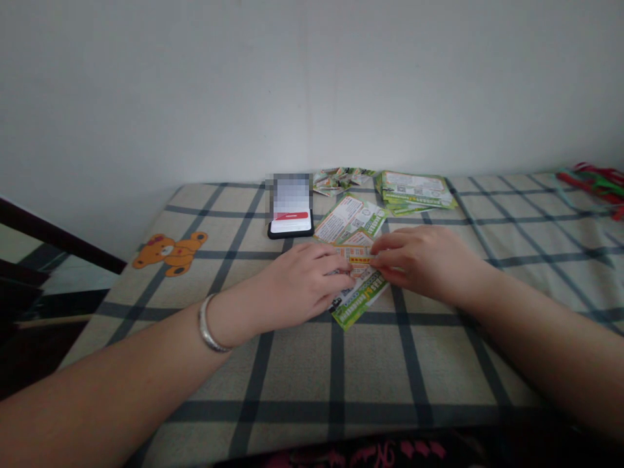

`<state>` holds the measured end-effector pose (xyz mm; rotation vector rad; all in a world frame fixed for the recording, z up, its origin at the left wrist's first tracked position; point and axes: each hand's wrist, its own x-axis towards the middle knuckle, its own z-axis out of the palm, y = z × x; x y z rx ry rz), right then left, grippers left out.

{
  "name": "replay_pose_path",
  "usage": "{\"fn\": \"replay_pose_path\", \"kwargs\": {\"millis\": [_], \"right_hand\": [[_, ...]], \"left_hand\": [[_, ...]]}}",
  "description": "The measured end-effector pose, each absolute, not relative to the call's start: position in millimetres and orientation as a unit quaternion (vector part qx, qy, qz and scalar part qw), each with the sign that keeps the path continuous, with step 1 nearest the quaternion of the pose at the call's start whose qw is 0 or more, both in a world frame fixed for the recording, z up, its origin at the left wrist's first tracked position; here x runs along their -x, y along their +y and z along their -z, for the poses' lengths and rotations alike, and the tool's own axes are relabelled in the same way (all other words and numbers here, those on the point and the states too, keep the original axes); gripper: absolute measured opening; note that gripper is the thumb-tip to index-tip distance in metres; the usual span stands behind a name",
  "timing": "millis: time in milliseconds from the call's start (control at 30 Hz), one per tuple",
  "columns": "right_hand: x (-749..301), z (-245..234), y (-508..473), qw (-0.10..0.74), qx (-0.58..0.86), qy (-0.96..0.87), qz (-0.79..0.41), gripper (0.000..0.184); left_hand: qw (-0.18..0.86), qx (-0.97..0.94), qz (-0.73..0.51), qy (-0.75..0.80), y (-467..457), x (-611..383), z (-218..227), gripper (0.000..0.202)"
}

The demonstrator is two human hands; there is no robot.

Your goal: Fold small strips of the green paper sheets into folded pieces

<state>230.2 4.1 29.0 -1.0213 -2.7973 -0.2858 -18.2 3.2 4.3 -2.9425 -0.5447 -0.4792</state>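
Both hands rest on a green and white printed leaflet (361, 300) lying on a checked cloth surface (409, 364). My left hand (297, 283), with a silver bangle on its wrist, presses on the leaflet's left side with fingers curled and pinched on the paper. From the right, my right hand (429, 261) meets it, fingertips closed on the same paper at a small orange strip. A second similar leaflet (348, 220) lies just behind them.
A black phone (291, 207) lies behind the hands near the wall. A stack of green leaflets (416, 190) and several folded paper pieces (341, 179) sit at the back. Red and green items (597, 182) lie far right. An orange bear print (170, 251) marks the cloth's left.
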Motion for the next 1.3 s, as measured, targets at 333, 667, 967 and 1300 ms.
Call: {"fn": "replay_pose_path", "kwargs": {"millis": [333, 667, 967, 1300], "right_hand": [[-235.4, -31.5, 7.2, 0.043, 0.362, -0.925, 0.107, 0.013], [-234.8, -32.3, 6.7, 0.020, 0.335, -0.935, 0.118, 0.016], [-226.8, -29.5, -1.0, 0.045, 0.281, -0.954, 0.094, 0.017], [-225.7, -26.6, 0.0, 0.037, 0.259, -0.963, 0.072, 0.019]], "left_hand": [[0.037, 0.969, 0.163, -0.182, 3.5, 19.5, -4.7, 0.025], [-0.017, 0.971, 0.151, -0.183, 7.3, 22.8, -7.6, 0.028], [0.009, 0.970, 0.152, -0.188, 7.0, 23.3, -4.1, 0.028], [0.018, 0.974, 0.128, -0.187, 7.7, 23.6, -5.7, 0.033]]}}
